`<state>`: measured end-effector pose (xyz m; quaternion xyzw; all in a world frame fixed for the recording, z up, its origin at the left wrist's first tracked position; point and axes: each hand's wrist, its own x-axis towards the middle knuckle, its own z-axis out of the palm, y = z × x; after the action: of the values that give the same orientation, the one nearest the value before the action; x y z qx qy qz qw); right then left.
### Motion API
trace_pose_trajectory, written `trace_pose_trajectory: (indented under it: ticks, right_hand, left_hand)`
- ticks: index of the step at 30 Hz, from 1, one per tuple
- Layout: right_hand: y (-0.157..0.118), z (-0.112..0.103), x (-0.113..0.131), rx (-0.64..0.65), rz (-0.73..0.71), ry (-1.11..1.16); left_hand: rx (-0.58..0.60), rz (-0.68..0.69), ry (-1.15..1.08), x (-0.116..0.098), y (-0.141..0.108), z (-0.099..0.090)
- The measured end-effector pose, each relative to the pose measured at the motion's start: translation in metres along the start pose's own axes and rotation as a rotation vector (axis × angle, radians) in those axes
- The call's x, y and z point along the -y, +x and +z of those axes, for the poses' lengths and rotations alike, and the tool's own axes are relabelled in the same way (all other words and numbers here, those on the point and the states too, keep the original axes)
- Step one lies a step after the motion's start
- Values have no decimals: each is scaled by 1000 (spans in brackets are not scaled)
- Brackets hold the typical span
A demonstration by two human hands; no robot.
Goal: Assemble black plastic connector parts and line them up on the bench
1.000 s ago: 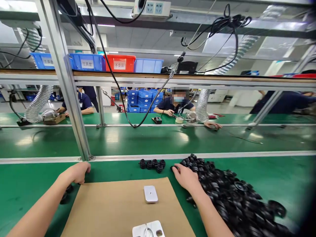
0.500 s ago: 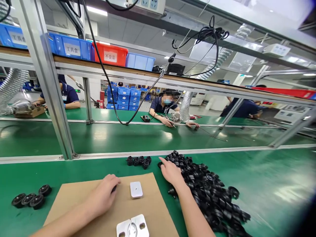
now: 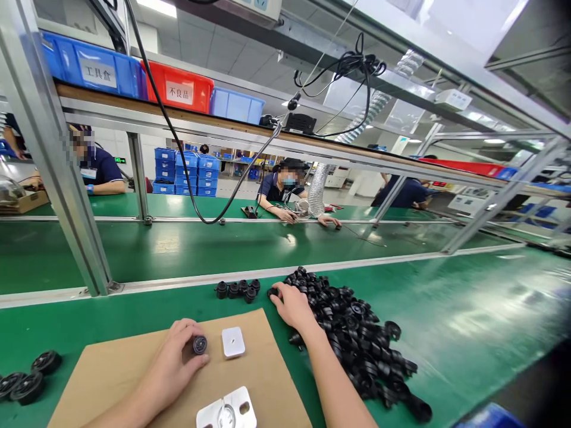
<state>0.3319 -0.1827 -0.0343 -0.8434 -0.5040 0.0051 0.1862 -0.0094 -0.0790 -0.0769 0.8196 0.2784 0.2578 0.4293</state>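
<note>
My left hand [image 3: 176, 362], above the cardboard sheet [image 3: 107, 368], is closed on a small round black plastic part [image 3: 200, 345], its ringed end facing me. At the left edge of a heap of black plastic parts [image 3: 343, 321], my right hand [image 3: 292, 306] has its thumb and fingers closed around another black part [image 3: 272, 292]. A white rounded-square block [image 3: 233, 342] lies on the cardboard beside my left hand. Closer to me is a silvery plate [image 3: 227, 410] with a round recess and cut-outs, partly outside the view.
Several small black parts [image 3: 238, 289] stand grouped behind the cardboard. Larger black wheel-like parts [image 3: 27, 386] lie at the far left. A metal frame post [image 3: 66, 148] and a hanging black cable [image 3: 178, 142] rise beyond. Across the green bench [image 3: 200, 244] a co-worker [image 3: 283, 184] sits.
My left hand has turned, bringing the black part into plain sight. My right index finger, stretched out before, has curled down onto a black part. The view has swung right.
</note>
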Motion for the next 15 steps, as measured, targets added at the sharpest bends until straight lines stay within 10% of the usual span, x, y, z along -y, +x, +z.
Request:
trace_pose_trajectory:
  ticks: [3,7,15]
  right_hand:
    - [1,-5,11,-53,-3,655]
    - [-7,-9,40,199,49,1524]
    - [-28,7,80,426,81,1705]
  left_hand:
    - [1,-16,-183,-1,0,4]
    - [43,-16,-367,-3,2,6]
    - [-17,-25,-452,-2,1,5]
